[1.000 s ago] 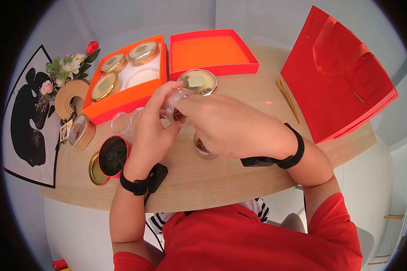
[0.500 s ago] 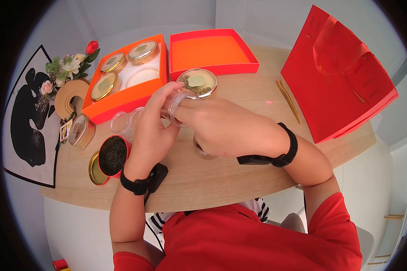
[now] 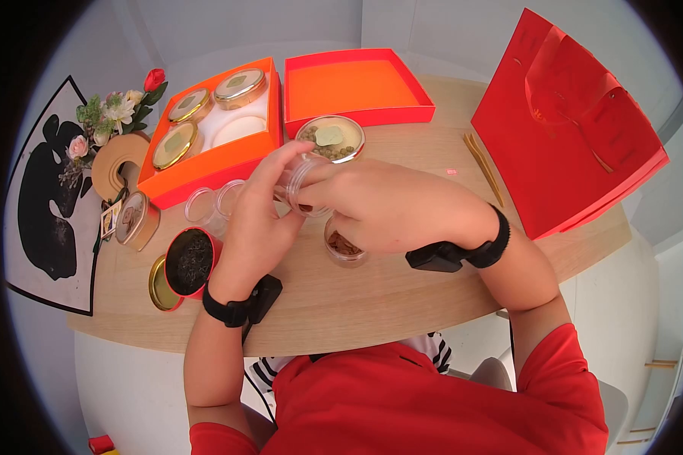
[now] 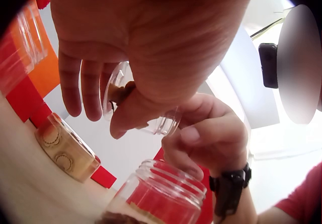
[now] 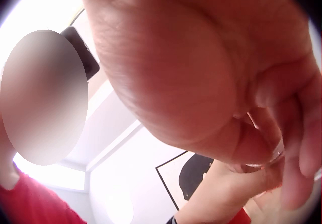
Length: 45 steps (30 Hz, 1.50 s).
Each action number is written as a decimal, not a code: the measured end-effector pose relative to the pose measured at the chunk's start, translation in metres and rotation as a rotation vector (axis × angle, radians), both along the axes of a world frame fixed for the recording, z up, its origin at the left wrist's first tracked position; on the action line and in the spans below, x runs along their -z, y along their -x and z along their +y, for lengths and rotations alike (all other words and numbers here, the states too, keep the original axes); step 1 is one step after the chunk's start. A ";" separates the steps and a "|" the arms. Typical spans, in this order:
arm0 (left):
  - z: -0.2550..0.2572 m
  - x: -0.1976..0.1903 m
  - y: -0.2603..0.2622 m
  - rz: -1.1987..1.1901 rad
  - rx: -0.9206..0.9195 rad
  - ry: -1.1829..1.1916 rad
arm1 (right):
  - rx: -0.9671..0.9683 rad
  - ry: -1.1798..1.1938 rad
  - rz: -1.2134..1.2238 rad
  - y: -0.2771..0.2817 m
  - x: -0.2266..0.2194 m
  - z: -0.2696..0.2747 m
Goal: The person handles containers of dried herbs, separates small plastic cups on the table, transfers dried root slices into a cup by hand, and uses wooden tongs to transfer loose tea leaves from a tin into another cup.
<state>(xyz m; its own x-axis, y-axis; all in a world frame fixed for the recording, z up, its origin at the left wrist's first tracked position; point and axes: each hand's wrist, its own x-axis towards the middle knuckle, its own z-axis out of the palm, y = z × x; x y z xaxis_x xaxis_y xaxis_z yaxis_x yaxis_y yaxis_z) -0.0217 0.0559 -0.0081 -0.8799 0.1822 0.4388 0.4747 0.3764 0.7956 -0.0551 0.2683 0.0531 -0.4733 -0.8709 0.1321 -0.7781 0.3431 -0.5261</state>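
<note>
My left hand (image 3: 259,231) grips a clear plastic jar (image 3: 302,182), tilted so its mouth faces my right hand (image 3: 406,208). Fingers of the right hand reach into that mouth; I cannot tell whether they pinch anything. Dark brown pieces (image 4: 129,87) show through the jar wall in the left wrist view. Below the right hand, an open clear jar (image 3: 345,250) stands on the table with brown pieces inside. Just beyond the hands is a jar (image 3: 341,140) with green-brown contents and a pale green label.
An orange-red box (image 3: 205,171) holds several gold-rimmed jars, beside its lid (image 3: 357,87). Near my left wrist are a red tin (image 3: 190,262) of dark leaves, its gold lid (image 3: 159,284) and clear empty jars (image 3: 201,205). Wooden tongs (image 3: 484,171) lie by a red bag (image 3: 569,144).
The right hand shifts slightly back and down at the jar's mouth, and the jar with brown pieces below it shows more. The left hand keeps its grip, almost still.
</note>
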 end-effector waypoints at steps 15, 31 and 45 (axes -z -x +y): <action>0.003 -0.003 -0.004 0.085 -0.005 0.113 | -0.011 -0.072 0.105 -0.004 -0.011 0.012; 0.003 -0.007 -0.006 0.083 -0.020 0.167 | 0.013 -0.107 0.058 -0.011 -0.024 0.023; 0.002 -0.001 -0.002 0.058 0.011 0.085 | 0.024 -0.003 0.190 -0.008 -0.003 0.007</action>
<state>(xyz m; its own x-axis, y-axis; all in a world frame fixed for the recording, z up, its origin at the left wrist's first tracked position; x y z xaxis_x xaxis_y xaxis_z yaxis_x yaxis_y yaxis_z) -0.0194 0.0579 -0.0069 -0.8515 0.2300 0.4712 0.5231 0.4357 0.7325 -0.0470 0.2755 0.0563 -0.4605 -0.8604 0.2183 -0.8551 0.3640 -0.3691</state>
